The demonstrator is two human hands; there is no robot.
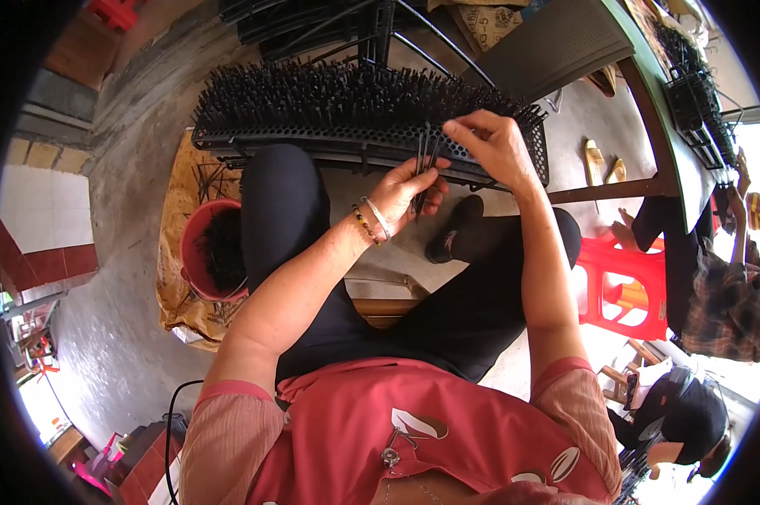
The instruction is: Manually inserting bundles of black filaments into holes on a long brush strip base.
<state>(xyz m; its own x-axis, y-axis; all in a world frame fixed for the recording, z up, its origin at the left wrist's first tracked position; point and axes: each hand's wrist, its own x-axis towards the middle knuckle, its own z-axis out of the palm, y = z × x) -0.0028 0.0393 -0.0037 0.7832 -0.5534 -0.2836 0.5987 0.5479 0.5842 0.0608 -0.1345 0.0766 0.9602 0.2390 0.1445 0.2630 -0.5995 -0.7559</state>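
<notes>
My left hand [403,192] is closed around a small bunch of thin dark sticks [425,150], which stand nearly upright above its fingers. My right hand [496,153] is raised just to the right of the sticks' upper ends. Its fingers are curled and drawn together; whatever may be between the fingertips is too small to make out. Beyond both hands lies a long black perforated rack [312,135], with a dense mass of short black rods [312,94] standing up in it.
A red bucket [196,268] of dark thin pieces stands left of my knee on brown sacking [178,194]. A green-edged table [649,93] and a red plastic stool [624,290] are at the right. Other people sit or work at the far right.
</notes>
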